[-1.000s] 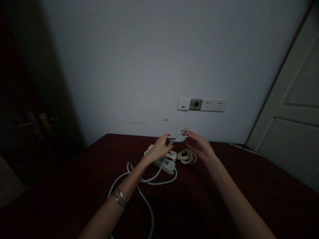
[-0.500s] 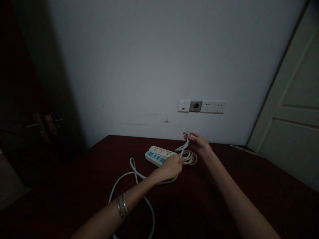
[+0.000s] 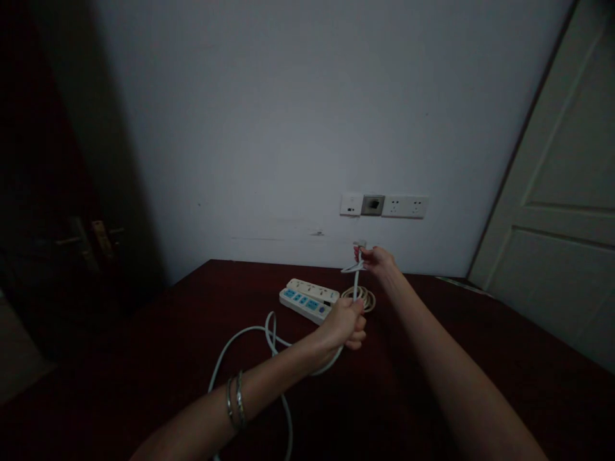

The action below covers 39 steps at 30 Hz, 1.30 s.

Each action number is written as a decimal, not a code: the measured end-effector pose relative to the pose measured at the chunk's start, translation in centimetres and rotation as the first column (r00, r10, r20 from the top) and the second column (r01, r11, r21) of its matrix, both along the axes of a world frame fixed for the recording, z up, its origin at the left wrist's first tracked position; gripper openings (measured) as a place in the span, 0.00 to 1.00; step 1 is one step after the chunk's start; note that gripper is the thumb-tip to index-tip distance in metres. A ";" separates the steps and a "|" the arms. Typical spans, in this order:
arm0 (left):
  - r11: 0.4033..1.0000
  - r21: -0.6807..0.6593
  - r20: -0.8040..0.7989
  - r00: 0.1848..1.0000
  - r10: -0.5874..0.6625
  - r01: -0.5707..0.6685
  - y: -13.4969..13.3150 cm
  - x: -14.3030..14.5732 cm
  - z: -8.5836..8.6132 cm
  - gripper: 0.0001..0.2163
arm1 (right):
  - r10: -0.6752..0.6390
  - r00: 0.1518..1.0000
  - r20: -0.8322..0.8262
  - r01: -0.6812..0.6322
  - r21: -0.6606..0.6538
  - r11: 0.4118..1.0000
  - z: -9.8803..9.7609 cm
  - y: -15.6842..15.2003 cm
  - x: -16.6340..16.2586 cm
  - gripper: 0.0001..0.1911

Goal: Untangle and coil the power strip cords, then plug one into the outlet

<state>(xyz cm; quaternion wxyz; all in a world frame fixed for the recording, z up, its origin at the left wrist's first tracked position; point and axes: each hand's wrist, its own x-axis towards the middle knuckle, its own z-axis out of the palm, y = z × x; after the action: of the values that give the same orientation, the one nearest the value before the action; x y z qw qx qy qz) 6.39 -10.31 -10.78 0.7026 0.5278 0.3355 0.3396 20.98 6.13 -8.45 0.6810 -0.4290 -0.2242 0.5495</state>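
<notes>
My right hand (image 3: 377, 260) is closed on the plug end of a white cable (image 3: 356, 282), held up above the dark red table (image 3: 144, 358). My left hand (image 3: 343, 325) is fisted round the same cable lower down, nearer to me. The stretch of cable between the hands runs nearly straight. The rest of the white cable loops over the table to the left and towards me. Two power strips (image 3: 308, 299) with blue and cream sockets lie side by side just beyond my left hand. A coiled cream cable (image 3: 366, 298) lies next to them.
A row of wall sockets (image 3: 383, 206) sits on the white wall above the table. A cream panelled door (image 3: 557, 211) stands at the right. A dark door with a brass handle (image 3: 96, 240) is at the left, in shadow.
My left hand slid down the cable towards me, from beside the right hand to a fist below it. The right hand rose a little with the plug end. The cable's loop shifted.
</notes>
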 end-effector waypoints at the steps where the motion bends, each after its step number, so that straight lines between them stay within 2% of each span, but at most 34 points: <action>1: 1.000 -0.007 0.018 1.000 -0.002 0.002 -0.3 0.0 0.1 0.10 | 0.007 1.000 -0.007 -0.007 -0.006 1.000 0.0 0.2 0.2 0.12; 7: 0.995 -0.090 0.015 0.999 0.034 -0.032 -2.1 0.1 0.4 0.09 | 0.045 0.998 -0.039 -0.047 -0.053 0.997 -0.2 1.0 1.2 0.04; 13: 0.996 -0.090 0.002 1.000 0.026 -0.025 -3.4 0.2 0.1 0.09 | 0.066 0.996 -0.066 -0.072 -0.088 0.994 -0.4 1.2 2.2 0.06; 17: 0.995 -0.098 -0.028 1.000 0.007 -0.010 -3.9 0.2 -1.2 0.09 | 0.059 0.995 -0.079 -0.066 -0.084 0.994 -0.6 1.0 3.0 0.13; 21: 0.998 -0.065 -0.019 1.000 -0.013 0.011 -4.2 0.1 -2.8 0.11 | 0.052 0.995 -0.083 -0.058 -0.077 0.995 -0.6 0.4 3.6 0.13; 23: 1.000 -0.014 -0.041 0.999 -0.023 0.023 -4.1 -0.1 -3.0 0.12 | 0.046 0.995 -0.093 -0.051 -0.049 0.997 -0.4 0.1 3.8 0.12; 26: 0.994 0.084 -0.158 0.986 -0.051 0.065 -3.2 -0.8 -2.5 0.09 | 0.033 0.992 -0.122 -0.031 0.018 0.999 0.7 -0.9 3.9 0.11; 29: 0.981 0.059 -0.240 0.956 -0.168 0.187 -1.1 -1.6 -2.0 0.02 | 0.048 0.987 -0.154 -0.033 0.094 0.995 2.3 -2.2 3.7 0.10; 31: 0.971 -0.004 -0.176 0.955 -0.237 0.240 0.6 -2.0 -1.8 0.14 | 0.087 0.982 -0.167 -0.064 0.140 0.988 3.2 -3.2 3.1 0.10; 34: 0.984 0.007 0.027 0.984 -0.177 0.177 2.8 -2.4 -1.4 0.29 | 0.163 0.972 -0.167 -0.133 0.178 0.975 4.2 -4.9 1.7 0.09; 36: 0.986 0.071 0.149 0.976 -0.161 0.152 3.7 -2.7 -0.8 0.31 | 0.231 0.960 -0.162 -0.192 0.222 0.956 4.5 -6.1 0.4 0.08; 39: 0.962 0.165 0.216 0.944 -0.250 0.217 4.5 -3.1 0.7 0.24 | 0.323 0.939 -0.118 -0.278 0.296 0.914 4.7 -7.9 -1.6 0.08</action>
<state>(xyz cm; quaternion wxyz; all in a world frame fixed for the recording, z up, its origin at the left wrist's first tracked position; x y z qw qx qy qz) 3.24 -5.82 -10.11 0.7342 0.5675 0.1605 0.3364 19.34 -1.77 -3.77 0.6572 -0.2437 -0.3050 0.6447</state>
